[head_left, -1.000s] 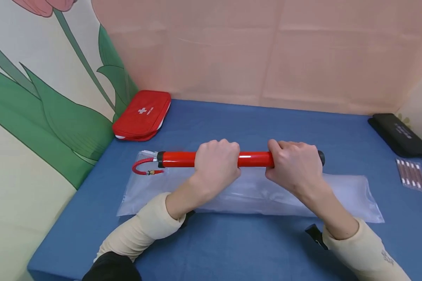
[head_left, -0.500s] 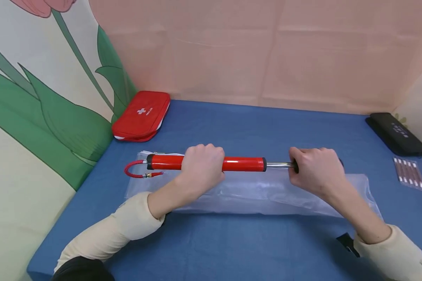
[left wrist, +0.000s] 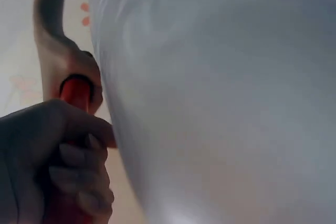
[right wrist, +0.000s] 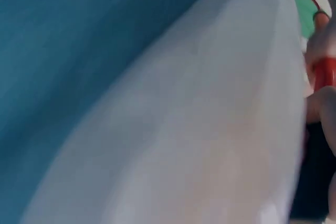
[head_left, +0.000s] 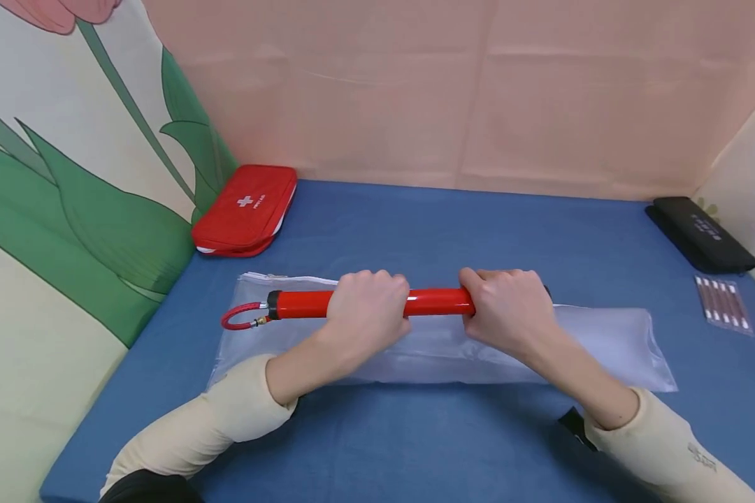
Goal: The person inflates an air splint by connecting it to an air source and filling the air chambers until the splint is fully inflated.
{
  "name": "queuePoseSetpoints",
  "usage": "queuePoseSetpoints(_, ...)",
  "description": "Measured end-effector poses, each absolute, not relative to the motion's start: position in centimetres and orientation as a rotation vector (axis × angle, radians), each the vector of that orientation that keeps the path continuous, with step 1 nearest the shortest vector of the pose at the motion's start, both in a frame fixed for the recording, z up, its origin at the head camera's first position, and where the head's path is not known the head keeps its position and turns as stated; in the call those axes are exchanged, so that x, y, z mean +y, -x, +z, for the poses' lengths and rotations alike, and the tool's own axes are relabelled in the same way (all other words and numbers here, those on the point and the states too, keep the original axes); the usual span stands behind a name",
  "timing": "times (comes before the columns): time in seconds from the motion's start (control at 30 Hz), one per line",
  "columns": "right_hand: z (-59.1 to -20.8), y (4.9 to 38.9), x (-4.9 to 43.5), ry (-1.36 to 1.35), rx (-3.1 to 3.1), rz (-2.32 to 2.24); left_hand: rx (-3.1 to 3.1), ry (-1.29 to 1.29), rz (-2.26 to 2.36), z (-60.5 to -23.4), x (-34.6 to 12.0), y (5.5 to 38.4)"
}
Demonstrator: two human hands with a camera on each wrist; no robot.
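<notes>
The left hand point(head_left: 368, 309) and right hand point(head_left: 509, 307) both grip the red pump point(head_left: 437, 302), held level over a bag point(head_left: 604, 339) on the desk point(head_left: 415, 447), its hose point(head_left: 242, 307) looped at the left end. Farther out lie a red case point(head_left: 248, 213) at left, a black case point(head_left: 701, 234) and swabs point(head_left: 723, 304) at right.

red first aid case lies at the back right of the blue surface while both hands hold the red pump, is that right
Not quite: the red first aid case lies at the back left of the blue surface, as the head view shows. The left hand and right hand do both hold the red pump.
</notes>
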State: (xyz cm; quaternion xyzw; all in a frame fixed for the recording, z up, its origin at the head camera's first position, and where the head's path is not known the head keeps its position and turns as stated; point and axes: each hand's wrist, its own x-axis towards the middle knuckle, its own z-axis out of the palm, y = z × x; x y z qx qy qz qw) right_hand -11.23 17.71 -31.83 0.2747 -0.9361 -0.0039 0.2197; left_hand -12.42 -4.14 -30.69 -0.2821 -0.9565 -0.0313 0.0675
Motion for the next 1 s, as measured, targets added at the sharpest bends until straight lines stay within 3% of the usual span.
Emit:
queuePoseSetpoints(0.23, -31.5, 11.1, 24.0, -0.794, -2.587, 0.042, -2.923, 0.825, -0.247, -31.2, -8.1, 13.3)
queuePoseSetpoints(0.37, -32.3, 11.0, 26.1, -0.757, -2.612, 0.070, -2.926, 0.829, -0.193, -31.3, -7.9, 13.4)
queuePoseSetpoints(0.8, -33.4, 10.9, 20.2, -0.707, -2.751, 0.091, -2.871, 0.795, -0.045, -32.2, -3.2, 12.7)
queuePoseSetpoints(1.0, -33.1, 10.6, 19.3, -0.744, -2.759, 0.075, -2.846, 0.850, -0.069, -32.3, -3.6, 12.3)
